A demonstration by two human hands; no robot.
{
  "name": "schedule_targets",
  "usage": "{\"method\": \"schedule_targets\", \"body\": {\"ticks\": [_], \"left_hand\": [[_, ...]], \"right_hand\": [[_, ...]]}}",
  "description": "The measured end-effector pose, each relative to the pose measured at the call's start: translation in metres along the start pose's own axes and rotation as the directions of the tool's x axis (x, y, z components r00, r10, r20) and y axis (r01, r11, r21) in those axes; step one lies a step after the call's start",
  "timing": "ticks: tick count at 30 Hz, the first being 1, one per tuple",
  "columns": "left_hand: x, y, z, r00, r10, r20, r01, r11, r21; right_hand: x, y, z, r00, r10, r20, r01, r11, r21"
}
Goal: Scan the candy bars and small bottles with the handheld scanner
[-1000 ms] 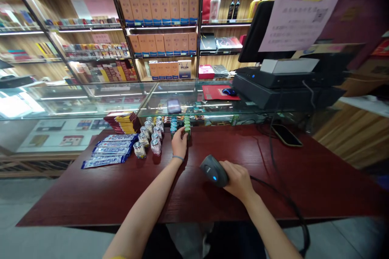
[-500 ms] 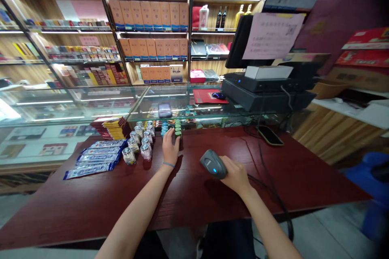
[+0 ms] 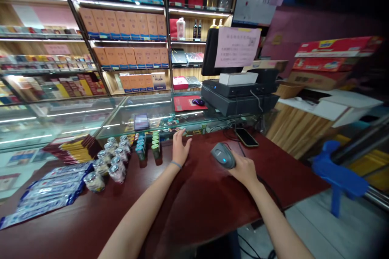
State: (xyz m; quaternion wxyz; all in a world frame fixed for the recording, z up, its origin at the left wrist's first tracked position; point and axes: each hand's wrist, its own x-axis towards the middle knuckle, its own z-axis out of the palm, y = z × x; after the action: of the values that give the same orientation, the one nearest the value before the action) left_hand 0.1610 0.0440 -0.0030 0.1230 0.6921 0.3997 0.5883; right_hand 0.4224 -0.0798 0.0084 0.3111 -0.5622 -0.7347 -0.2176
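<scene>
My right hand is wrapped round a dark grey barcode scanner with a blue light on top, held above the dark red table. Just right of a row of green-topped small tubes, my left hand is over the table with its fingers apart and nothing in it. Left of the green row stands a row of blue-topped tubes. Small glass jars with silver lids stand in two rows beside them. Blue-and-white long packets lie overlapped at the far left, near stacked yellow and dark red packs.
A glass display counter borders the table's far side. A phone lies at the back right near loose cables. Behind it are a monitor and a dark cash drawer. A blue stool stands right of the table.
The view has swung to the right. My left hand has moved away from the green-topped tubes to their right, uncovering both rows. My right hand keeps hold of the scanner.
</scene>
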Motion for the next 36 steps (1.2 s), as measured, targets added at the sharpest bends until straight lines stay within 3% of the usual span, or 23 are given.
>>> {"method": "schedule_targets", "body": {"ticks": [4,8,14,19,23,30,36], "left_hand": [[0.014,0.000,0.059,0.996,-0.084,0.024,0.085,0.994,-0.074],[0.022,-0.007,0.103,0.991,-0.128,0.041,0.132,0.987,-0.091],[0.031,-0.025,0.139,0.974,-0.217,0.063,0.222,0.971,-0.089],[0.033,-0.023,0.162,0.969,-0.247,0.007,0.248,0.968,-0.035],[0.032,-0.021,0.170,0.969,-0.243,-0.052,0.243,0.970,0.000],[0.034,-0.024,0.165,0.962,-0.265,-0.066,0.262,0.964,-0.049],[0.029,-0.015,0.132,0.935,-0.351,-0.049,0.326,0.906,-0.270]], "right_hand": [[-0.007,0.020,0.000,0.999,0.036,-0.025,-0.036,0.999,-0.015],[-0.011,0.026,0.003,0.995,0.095,-0.016,-0.095,0.995,0.009],[-0.011,0.026,0.007,0.991,0.132,-0.033,-0.131,0.990,0.045],[-0.010,0.024,0.008,0.994,0.098,-0.039,-0.096,0.993,0.067],[-0.011,0.022,0.007,0.992,0.118,-0.042,-0.115,0.991,0.071],[-0.012,0.023,0.007,0.996,0.074,-0.044,-0.072,0.996,0.060],[-0.014,0.023,0.010,0.996,0.031,-0.087,-0.026,0.998,0.050]]}}
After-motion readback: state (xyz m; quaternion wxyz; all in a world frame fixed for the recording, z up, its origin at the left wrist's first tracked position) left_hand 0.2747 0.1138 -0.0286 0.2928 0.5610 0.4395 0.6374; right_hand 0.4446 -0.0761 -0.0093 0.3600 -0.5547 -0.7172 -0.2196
